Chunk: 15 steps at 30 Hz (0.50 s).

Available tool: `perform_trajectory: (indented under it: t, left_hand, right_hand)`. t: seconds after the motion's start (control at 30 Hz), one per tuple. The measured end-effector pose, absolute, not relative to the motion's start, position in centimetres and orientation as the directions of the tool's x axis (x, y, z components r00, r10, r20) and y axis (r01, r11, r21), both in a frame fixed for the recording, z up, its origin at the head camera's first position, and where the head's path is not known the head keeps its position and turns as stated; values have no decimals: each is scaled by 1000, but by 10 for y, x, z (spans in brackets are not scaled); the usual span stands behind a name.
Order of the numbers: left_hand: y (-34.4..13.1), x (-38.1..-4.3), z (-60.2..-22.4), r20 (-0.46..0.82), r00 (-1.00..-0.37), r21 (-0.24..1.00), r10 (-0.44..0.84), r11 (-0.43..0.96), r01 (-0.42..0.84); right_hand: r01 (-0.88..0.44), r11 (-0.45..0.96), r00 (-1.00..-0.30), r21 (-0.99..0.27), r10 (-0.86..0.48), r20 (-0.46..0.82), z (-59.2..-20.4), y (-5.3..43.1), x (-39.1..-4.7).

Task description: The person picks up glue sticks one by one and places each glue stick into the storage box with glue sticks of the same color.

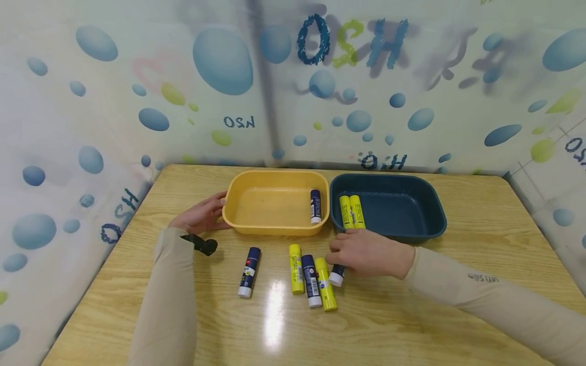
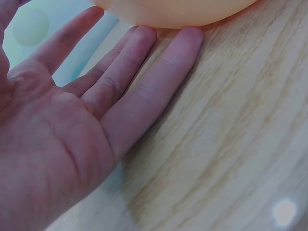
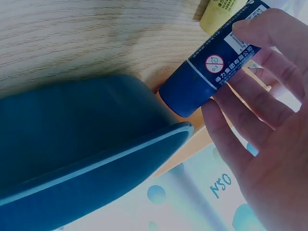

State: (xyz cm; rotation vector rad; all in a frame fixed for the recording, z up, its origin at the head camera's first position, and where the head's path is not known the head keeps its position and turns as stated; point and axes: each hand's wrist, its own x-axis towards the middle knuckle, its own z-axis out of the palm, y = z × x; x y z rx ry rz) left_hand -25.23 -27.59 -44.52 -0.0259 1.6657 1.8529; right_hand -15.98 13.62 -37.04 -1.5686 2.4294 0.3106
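Observation:
My right hand (image 1: 368, 252) pinches a dark blue glue stick (image 3: 211, 62) between thumb and fingers, just in front of the dark blue bin (image 1: 393, 236). In the head view the hand hides most of that stick, and its white end sticks out below. My left hand (image 1: 203, 214) lies at the left side of the yellow bin (image 1: 276, 230), straight fingertips right at its wall. One dark blue glue stick (image 1: 315, 206) lies inside the yellow bin at its right end. Two yellow glue sticks (image 1: 352, 211) rest side by side in the blue bin's left end.
On the wooden table (image 1: 220, 325), in front of the bins, lie a yellow glue stick (image 1: 296, 269), a dark blue one (image 1: 311, 281) and another yellow one (image 1: 325, 284) close together. Farther left lies one more dark blue glue stick (image 1: 249, 272). A bubble-patterned curtain (image 1: 293, 101) hangs behind.

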Motion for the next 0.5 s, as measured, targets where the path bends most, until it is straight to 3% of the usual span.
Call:
perform_trajectory:
  t: [0.5]
  left_hand:
    - [-278,-252,-446,-399,-793,899,461,28,-436]
  right_hand:
    - [-925,375,-379,66,-887,-263,-363,129,-161]
